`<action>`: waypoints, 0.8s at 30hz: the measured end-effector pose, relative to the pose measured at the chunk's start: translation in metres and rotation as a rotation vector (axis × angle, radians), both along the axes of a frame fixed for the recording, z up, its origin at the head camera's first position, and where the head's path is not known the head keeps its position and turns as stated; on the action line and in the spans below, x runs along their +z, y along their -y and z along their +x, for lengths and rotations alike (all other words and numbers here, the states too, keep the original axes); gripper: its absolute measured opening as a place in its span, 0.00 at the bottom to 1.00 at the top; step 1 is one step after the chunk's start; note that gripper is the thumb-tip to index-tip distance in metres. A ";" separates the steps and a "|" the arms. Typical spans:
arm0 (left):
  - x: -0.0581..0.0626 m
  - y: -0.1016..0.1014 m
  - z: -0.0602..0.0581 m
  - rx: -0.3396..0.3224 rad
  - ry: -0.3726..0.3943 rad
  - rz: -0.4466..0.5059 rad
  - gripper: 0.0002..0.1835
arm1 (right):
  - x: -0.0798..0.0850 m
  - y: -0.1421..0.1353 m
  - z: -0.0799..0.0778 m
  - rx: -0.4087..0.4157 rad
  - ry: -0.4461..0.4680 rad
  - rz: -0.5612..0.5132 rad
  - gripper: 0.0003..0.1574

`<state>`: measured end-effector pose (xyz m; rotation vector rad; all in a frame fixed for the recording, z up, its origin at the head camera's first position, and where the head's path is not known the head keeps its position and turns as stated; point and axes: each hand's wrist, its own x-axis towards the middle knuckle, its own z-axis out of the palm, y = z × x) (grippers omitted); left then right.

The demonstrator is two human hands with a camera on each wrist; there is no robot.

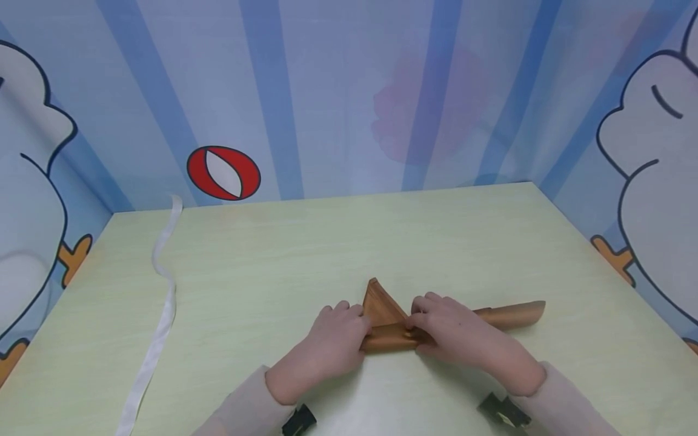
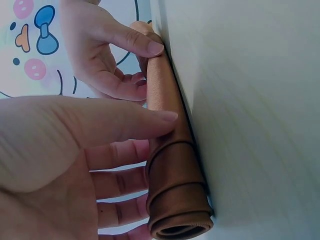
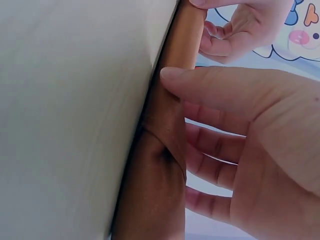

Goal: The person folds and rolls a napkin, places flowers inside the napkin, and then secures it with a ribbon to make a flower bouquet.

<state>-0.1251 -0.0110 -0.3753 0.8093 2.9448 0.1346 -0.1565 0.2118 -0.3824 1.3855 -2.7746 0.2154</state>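
Fingers (image 2: 122,154) of left hand (image 1: 335,339) and right hand (image 1: 463,333) clamped round brown cloth roll (image 1: 388,341), thumbs (image 3: 205,85) pressed on near side. Roll laid on pale table (image 1: 272,254), triangular flap (image 1: 380,307) spread beyond it. White ribbon (image 1: 168,297) laid well apart at left; blue striped backdrop (image 1: 338,103) set behind.

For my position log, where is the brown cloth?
Low in the head view, just right of centre, the cloth lies on the table, held by the left hand and right hand.
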 end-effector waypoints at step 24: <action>0.000 0.001 0.000 -0.005 0.016 0.105 0.07 | 0.004 0.000 0.000 0.046 -0.005 0.007 0.06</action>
